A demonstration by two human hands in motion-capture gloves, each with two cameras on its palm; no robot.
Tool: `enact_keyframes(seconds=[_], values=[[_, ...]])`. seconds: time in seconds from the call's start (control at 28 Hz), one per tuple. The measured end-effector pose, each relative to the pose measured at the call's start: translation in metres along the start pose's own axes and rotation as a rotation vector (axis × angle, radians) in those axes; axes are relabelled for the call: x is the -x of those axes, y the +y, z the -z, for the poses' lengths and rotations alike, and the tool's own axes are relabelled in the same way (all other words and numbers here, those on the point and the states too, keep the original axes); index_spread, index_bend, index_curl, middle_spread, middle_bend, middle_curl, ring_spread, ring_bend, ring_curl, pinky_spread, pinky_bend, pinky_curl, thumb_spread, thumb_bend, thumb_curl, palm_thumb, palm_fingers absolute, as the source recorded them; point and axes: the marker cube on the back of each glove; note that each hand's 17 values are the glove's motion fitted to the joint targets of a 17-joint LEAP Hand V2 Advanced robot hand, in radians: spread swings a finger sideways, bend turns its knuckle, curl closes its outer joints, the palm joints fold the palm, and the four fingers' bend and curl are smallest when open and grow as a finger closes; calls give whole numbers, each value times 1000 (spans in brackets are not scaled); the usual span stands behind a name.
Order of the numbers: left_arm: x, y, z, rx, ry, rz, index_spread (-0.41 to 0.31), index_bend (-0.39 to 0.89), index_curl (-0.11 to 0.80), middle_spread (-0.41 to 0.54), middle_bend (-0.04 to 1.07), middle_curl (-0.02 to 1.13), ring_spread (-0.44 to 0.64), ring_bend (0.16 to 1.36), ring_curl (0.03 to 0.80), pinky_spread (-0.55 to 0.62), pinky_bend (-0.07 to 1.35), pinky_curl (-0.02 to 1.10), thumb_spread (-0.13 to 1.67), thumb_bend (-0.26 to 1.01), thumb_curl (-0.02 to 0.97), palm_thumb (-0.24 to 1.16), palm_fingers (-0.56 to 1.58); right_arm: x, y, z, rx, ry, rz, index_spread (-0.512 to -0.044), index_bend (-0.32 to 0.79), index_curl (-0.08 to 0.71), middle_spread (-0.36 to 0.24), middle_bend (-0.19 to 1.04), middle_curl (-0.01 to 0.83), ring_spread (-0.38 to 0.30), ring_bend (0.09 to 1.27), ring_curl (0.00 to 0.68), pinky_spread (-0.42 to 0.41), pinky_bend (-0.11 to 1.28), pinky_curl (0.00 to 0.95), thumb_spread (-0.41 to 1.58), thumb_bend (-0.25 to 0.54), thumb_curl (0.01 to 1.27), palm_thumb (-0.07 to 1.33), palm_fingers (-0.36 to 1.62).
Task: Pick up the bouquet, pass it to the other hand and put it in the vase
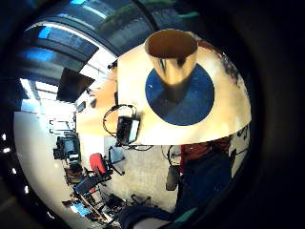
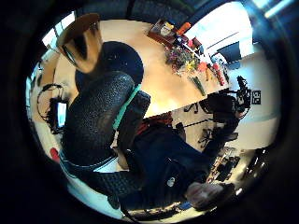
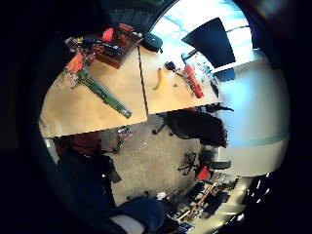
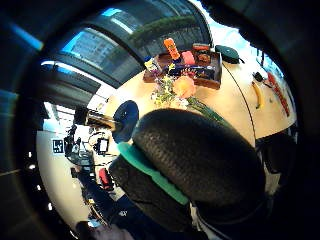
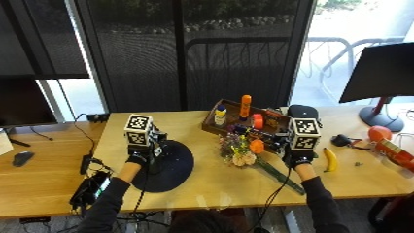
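Lying on the table (image 5: 213, 187), bouquet (image 5: 244, 151) sits at 9 o'clock of right hand (image 5: 299, 158), untouched; finger state cannot be told. Left hand (image 5: 139, 156) above the dark mat (image 5: 169, 167), fingers loose, holding nothing. Gold vase (image 1: 172, 57) on mat. No legible writing.

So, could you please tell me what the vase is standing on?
The vase stands on a round dark mat on the table. What lies beneath the mat is covered.
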Motion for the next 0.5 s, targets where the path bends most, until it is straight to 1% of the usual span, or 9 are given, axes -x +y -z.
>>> enact_keyframes(seconds=[0.04, 0.11, 0.21, 0.32, 0.5], values=[[0, 0, 0, 2, 0, 0, -33, 194, 59, 53, 207, 52, 89, 413, 78, 161, 287, 53, 433, 77, 29, 127, 447, 1, 1, 1, 5, -1, 4, -196, 136, 32, -61, 270, 73, -33, 377, 73, 45, 286, 59, 413, 71, 27, 125, 429], [0, 0, -1, 12, 1, 3, -41, 182, 85, 66, 201, 91, 115, 431, 117, 203, 294, 89, 575, 79, 42, 136, 429, 3, 4, 4, 24, -5, 17, -244, 137, 65, -76, 275, 101, -42, 400, 111, 56, 291, 96, 550, 71, 38, 134, 411], [2, -1, -4, 29, 13, 10, -50, 179, 121, 81, 190, 130, 148, 451, 156, 249, 295, 128, 741, 75, 61, 143, 407, 4, 4, 6, 37, -11, 24, -294, 136, 98, -91, 290, 138, -52, 416, 151, 69, 293, 134, 711, 64, 55, 142, 393], [1, -1, -5, 38, 26, 16, -56, 176, 150, 91, 185, 156, 169, 461, 177, 281, 294, 152, 862, 67, 80, 146, 394, 5, 4, 9, 38, -17, 24, -327, 132, 117, -102, 291, 164, -58, 428, 175, 77, 299, 162, 828, 54, 71, 146, 382], [-7, 2, -10, 61, 17, 11, -61, 172, 189, 102, 181, 187, 191, 470, 198, 314, 290, 182, 994, 50, 108, 148, 379, 7, 9, 13, 41, -12, 25, -357, 125, 138, -112, 293, 202, -65, 437, 198, 74, 315, 196, 958, 35, 97, 150, 382]])
